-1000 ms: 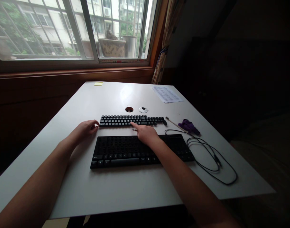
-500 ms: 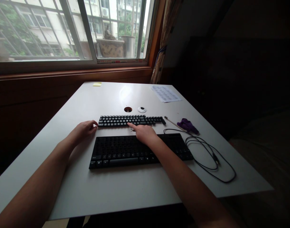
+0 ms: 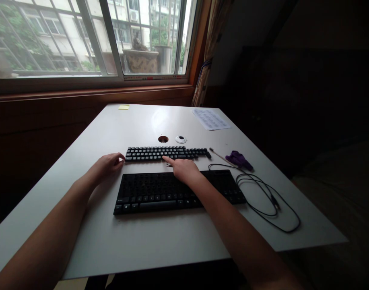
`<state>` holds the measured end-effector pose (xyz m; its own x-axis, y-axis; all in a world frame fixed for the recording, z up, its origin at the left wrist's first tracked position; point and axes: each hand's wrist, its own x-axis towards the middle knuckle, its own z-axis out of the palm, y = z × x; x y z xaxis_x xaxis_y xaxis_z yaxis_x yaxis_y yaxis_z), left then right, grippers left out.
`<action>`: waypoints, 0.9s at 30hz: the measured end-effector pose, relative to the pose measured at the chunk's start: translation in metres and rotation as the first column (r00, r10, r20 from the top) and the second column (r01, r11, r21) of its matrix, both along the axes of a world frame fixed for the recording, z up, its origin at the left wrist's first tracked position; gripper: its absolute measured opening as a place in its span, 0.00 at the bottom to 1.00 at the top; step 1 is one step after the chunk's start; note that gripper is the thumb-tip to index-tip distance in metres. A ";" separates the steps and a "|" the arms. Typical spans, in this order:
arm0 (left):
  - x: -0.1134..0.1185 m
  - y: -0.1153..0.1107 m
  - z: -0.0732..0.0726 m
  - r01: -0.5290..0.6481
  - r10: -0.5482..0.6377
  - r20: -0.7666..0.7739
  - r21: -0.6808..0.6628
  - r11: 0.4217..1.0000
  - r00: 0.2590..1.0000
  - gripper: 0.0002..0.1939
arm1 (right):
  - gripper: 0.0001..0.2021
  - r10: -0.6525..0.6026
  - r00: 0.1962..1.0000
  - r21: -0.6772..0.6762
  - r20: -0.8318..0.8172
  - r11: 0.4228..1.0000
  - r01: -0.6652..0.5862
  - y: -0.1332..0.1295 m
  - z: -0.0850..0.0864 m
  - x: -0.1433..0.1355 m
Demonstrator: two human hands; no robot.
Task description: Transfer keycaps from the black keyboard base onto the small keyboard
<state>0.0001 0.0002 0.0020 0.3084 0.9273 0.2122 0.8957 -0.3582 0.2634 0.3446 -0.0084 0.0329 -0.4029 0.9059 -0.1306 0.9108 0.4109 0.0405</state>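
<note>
- Keycaps (image 3: 155,153): several close rows laid out on the white surface (image 3: 160,241), midway between its left and right edges and beyond the keyboard, toward the far edge; a shorter run steps away at their right end.
- Right hand (image 3: 186,169): index finger extended to the lowest row of keycaps, the other fingers folded beneath the palm. Whether they close on anything cannot be told.
- Principal change: over the last second the right fingertip has shifted slightly leftward along that row; over the last half second it has scarcely moved.
- Left hand (image 3: 107,164): fingers curled at the left end of the rows, its place there unchanged. Whether it pinches a cap cannot be told.
- Significance: the rows keep their outline throughout, so the shift reads as a light touch along the line and not as a cap being carried off.
- Keyboard (image 3: 169,191): parallel to the surface's near edge, below the rows; bare sockets in its upper left area, caps along its lower rows, the right forearm crossing it.
- Small thin object (image 3: 169,165): between rows and keyboard, just beside the right hand; perhaps a wire tool, too small to name surely.
- Toward the right edge: a purple cloth (image 3: 240,160) and a looped cable (image 3: 274,200), both untouched.
</note>
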 end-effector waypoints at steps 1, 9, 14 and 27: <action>0.000 0.000 0.000 0.000 0.000 0.002 -0.002 1.000 1.000 0.15 | 0.35 -0.002 1.000 -0.001 0.001 1.000 0.002 0.000 0.000 0.000; 0.002 -0.002 0.003 0.003 -0.003 0.016 -0.001 1.000 1.000 0.15 | 0.36 -0.002 1.000 0.009 -0.010 1.000 0.002 0.000 0.000 0.000; 0.000 -0.001 0.001 0.006 -0.006 0.007 0.004 1.000 1.000 0.15 | 0.36 -0.002 1.000 0.002 -0.011 1.000 0.002 0.000 0.000 -0.001; -0.002 0.001 -0.002 0.010 -0.010 0.022 0.001 1.000 1.000 0.15 | 0.39 -0.028 0.999 0.028 -0.018 0.999 0.028 -0.003 0.000 -0.001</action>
